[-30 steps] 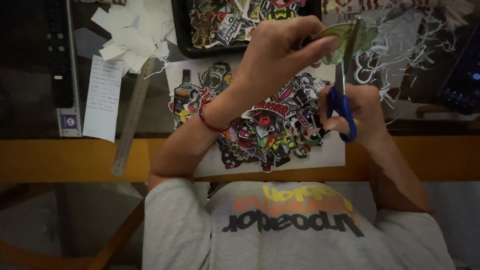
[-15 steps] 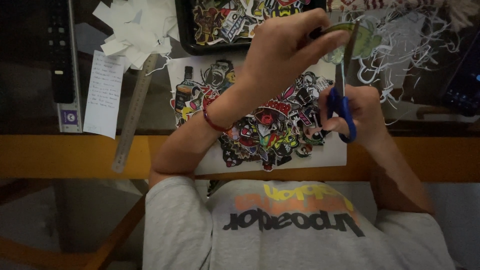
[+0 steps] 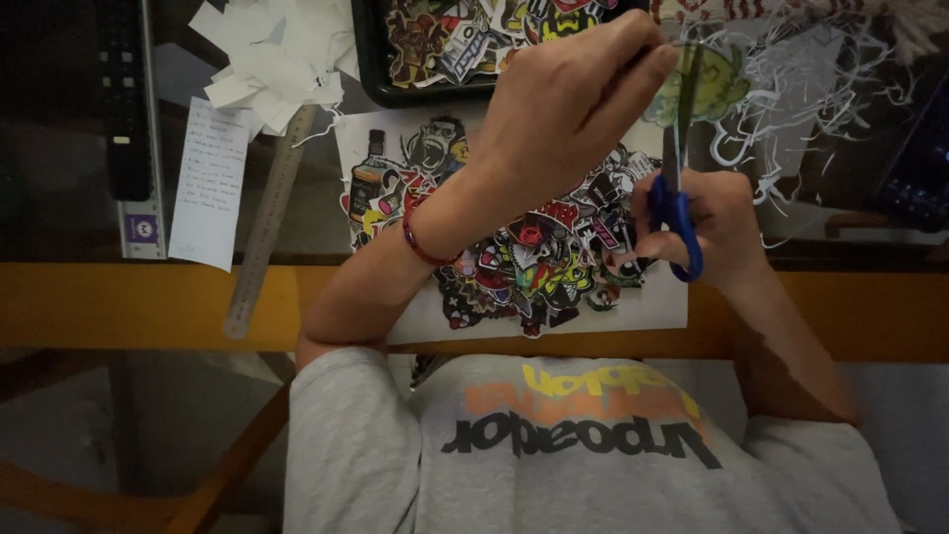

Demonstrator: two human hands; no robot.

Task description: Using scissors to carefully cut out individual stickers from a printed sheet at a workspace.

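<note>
Two hands are busy here, and both are yours. Your left hand (image 3: 568,104) is clenched in a pinch on a small green cutout (image 3: 707,84), held up over the desk, and your right hand (image 3: 717,227) grips one pair of blue-handled scissors (image 3: 677,188) with fingers through the loops. The blades point away from you and meet the edge of the green cutout.

Compared with a second ago, your left hand sits a little higher and farther from you, and the blades have followed, standing closer to upright against the cutout. That reads, as a judgement, as the cut working its way round the green shape; I cannot tell how much of the edge is left.

Counting the rest: one printed sheet (image 3: 514,247) of colourful cartoon pictures lies flat under your forearms at the desk's near edge. One black tray (image 3: 371,69) beyond it holds a heap of finished cutouts, too overlapped to count. One metal ruler (image 3: 267,222) lies slanted to the left, beside one handwritten note (image 3: 208,183). One pile of white offcuts (image 3: 267,54) sits above the ruler, and a tangle of thin white trimmings (image 3: 791,89) spreads at the right.
</note>
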